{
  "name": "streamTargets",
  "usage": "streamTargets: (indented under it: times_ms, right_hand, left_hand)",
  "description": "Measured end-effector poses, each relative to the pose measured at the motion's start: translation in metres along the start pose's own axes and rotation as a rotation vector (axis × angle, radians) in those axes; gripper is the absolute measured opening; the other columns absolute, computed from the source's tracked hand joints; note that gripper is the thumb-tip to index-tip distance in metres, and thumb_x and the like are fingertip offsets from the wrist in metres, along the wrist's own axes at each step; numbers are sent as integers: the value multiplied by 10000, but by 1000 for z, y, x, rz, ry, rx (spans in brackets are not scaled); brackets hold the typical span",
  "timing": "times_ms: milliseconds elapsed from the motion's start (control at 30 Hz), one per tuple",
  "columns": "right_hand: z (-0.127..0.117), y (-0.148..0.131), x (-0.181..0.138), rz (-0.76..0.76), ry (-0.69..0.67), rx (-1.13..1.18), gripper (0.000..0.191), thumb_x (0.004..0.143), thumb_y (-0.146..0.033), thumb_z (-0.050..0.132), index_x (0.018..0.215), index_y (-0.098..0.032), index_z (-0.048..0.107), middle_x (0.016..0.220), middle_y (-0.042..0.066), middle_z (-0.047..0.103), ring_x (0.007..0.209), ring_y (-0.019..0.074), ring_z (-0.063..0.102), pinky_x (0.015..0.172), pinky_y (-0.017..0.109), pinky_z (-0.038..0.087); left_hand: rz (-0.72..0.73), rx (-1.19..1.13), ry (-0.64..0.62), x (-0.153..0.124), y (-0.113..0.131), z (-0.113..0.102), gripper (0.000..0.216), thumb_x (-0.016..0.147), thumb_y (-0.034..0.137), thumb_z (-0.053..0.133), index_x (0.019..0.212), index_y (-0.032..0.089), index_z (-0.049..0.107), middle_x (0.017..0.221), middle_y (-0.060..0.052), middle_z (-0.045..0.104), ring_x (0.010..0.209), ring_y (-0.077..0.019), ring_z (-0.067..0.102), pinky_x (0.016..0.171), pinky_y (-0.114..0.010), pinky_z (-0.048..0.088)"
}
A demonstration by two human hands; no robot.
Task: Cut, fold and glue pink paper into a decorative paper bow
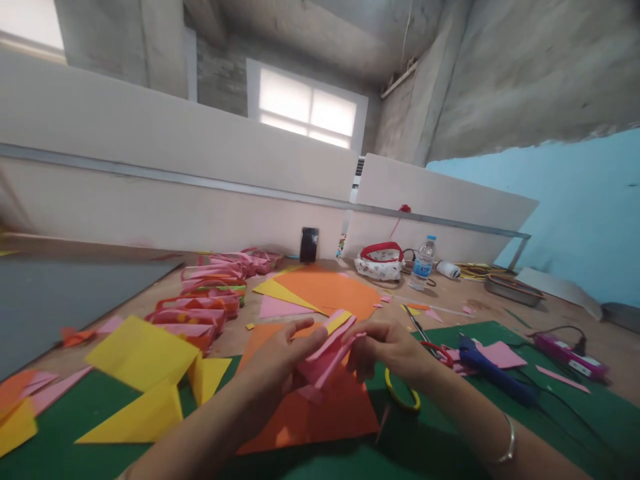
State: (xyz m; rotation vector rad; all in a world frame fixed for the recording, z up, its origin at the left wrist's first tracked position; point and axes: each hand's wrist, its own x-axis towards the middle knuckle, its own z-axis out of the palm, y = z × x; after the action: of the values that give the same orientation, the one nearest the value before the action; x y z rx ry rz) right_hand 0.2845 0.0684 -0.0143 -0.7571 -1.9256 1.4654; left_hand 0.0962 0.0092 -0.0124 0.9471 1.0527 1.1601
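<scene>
Both my hands hold one folded pink paper piece [327,357] with a yellow strip at its top end, just above an orange sheet [320,417] on the green mat [90,413]. My left hand [280,357] grips its lower left side, fingers closed round it. My right hand [387,347] pinches its right edge. A bracelet sits on my right wrist.
Yellow folded papers [140,353] lie at the left, finished pink paper baskets [200,313] behind them. Orange and yellow sheets [325,290] lie further back. Scissors [425,337], a blue glue gun [490,370], a yellow ring [400,397], a water bottle [424,263] and a phone [309,244] stand around.
</scene>
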Motion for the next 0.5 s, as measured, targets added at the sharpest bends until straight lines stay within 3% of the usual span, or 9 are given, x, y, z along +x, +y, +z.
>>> streamTargets:
  times_ms: [67, 167, 367, 500]
  right_hand:
    - [-3, 0, 0, -54, 58, 13, 352, 803, -442, 574, 961, -132, 626, 655, 36, 666, 502, 108, 615, 471, 199, 466]
    - [-10, -2, 0, -64, 20, 10, 329, 806, -409, 579, 1005, -146, 574, 662, 25, 674, 507, 110, 617, 495, 215, 474]
    - [-15, -1, -1, -34, -4, 51, 316, 789, -466, 571, 812, -155, 521, 587, 9, 664, 444, 102, 595, 431, 193, 435]
    - [-9, 2, 0, 87, 90, 19, 362, 771, -504, 567, 749, -145, 528, 535, 0, 643, 382, 76, 555, 354, 142, 333]
  left_hand:
    - [-29, -41, -3, 1, -5, 1, 756, 640, 327, 743, 1278, 188, 363, 956, -106, 624, 790, -205, 638, 722, -346, 515]
    - [-27, -67, -9, 2, -7, 0, 762, 616, 277, 764, 1266, 211, 373, 940, -82, 611, 847, -213, 639, 769, -342, 508]
    - [2, -76, 78, -1, 0, 3, 690, 633, 221, 717, 1254, 244, 418, 866, -40, 627, 736, -163, 631, 780, -345, 501]
    - [24, -67, 127, -1, -1, 5, 645, 617, 226, 695, 1219, 234, 466, 829, -34, 616, 786, -182, 629, 782, -340, 495]
